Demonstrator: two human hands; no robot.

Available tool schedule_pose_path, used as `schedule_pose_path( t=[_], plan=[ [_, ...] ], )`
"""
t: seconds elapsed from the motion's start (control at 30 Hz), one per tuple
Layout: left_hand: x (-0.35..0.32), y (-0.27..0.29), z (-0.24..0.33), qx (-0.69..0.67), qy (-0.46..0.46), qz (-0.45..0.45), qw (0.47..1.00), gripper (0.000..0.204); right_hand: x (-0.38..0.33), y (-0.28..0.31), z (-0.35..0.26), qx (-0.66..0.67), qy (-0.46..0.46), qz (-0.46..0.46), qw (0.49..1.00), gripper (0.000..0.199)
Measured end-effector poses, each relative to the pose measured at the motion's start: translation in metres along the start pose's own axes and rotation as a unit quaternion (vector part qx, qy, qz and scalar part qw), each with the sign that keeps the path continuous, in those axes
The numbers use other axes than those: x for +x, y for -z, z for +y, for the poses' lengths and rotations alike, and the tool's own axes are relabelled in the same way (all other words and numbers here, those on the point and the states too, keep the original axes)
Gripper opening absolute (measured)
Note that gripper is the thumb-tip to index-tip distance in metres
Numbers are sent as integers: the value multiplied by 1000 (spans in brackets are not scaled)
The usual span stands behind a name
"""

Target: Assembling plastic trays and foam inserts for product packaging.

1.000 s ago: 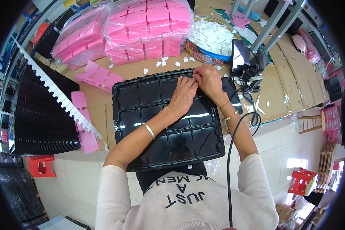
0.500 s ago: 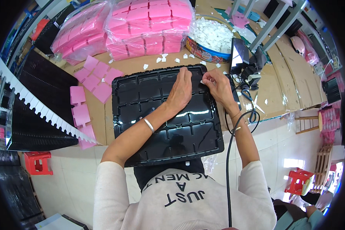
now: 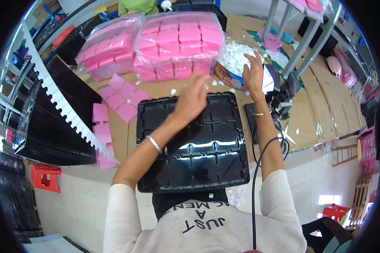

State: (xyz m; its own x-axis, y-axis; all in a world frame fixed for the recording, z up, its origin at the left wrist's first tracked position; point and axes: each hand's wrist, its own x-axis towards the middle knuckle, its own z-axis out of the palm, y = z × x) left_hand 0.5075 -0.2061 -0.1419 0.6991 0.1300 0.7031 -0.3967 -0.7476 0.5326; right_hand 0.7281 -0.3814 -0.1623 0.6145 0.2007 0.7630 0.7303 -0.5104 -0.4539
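Observation:
A black plastic tray point(image 3: 198, 164) with moulded ribs lies in front of me, its near edge toward my lap. My left hand point(image 3: 192, 101) is raised over the tray's far side, its fingers smeared by motion. I cannot make out whether it holds anything. My right hand point(image 3: 253, 76) reaches past the tray's far right corner to the round tub point(image 3: 231, 76) of small white pieces point(image 3: 234, 57). Its fingers are spread, and nothing shows between them.
Plastic-wrapped pink foam blocks point(image 3: 179, 46) stand at the back. Pink sheets point(image 3: 124, 99) lie at left, beside stacked black trays point(image 3: 57, 126). Scissors point(image 3: 286, 134) and a black cable point(image 3: 254, 189) are at right. Beyond the blocks is another person's green sleeve point(image 3: 137, 6).
Both hands have left the tray's far edge. My right hand has moved from a pinch there to the tub and spread its fingers. The whole view has shifted.

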Motion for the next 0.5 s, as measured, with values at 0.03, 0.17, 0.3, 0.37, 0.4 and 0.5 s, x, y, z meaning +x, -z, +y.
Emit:
schedule_pose_path(
  t=[0.03,0.17,0.3,0.37,0.4,0.5],
  plan=[
    [20,18,-11,38,-36,40,998,27,11,-3,-2,45,16,21,999,35],
    [100,101,-83,167,-80,130,974,22,51,-23,-65,230,13,1,973,22],
    [140,144,-168,322,-7,64,944,21,78,-80,-58,154,63,-17,986,22],
    [138,153,-183,318,43,22,947,22,81,-91,-48,127,77,-35,988,22],
    [132,158,-188,316,100,-27,943,24,78,-93,-50,105,84,-58,989,22],
    [114,163,-203,232,150,16,961,29,76,-96,-48,126,71,-47,988,20]
  ],
)
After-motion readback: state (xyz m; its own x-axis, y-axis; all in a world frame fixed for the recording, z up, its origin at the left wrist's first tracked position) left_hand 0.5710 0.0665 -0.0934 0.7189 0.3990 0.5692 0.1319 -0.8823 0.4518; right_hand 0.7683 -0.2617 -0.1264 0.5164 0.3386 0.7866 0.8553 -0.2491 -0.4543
